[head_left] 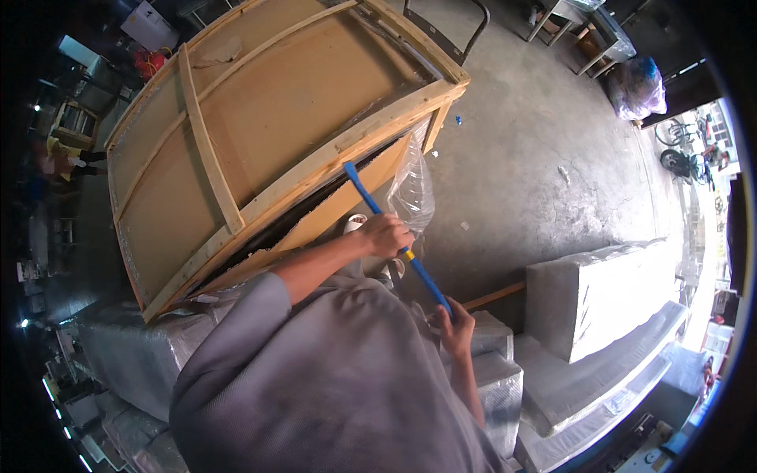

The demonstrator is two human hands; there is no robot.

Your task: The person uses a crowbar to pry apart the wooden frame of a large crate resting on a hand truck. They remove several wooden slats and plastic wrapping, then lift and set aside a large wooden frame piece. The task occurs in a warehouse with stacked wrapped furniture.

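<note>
A blue crowbar (364, 191) with a yellow band slants across in front of me. My left hand (385, 235) is closed round its middle, and my right hand (456, 327) grips the lower end. The bar's flattened upper tip is at the near edge of a large wooden crate (331, 148); whether it touches the wood I cannot tell. Brown cardboard panels (288, 98) fill the crate's slatted frame. Below the near rail, a torn cardboard flap (339, 206) hangs away from a dark gap. Clear plastic film (414, 185) droops from the crate's right corner.
Plastic-wrapped blocks (595, 299) are stacked at the right, and more wrapped bundles (130, 347) lie at the left. A metal cart handle (477, 31) stands behind the crate. Concrete floor (520, 173) stretches right toward a bright doorway with a motorcycle (684, 165). Another person (67, 158) is far left.
</note>
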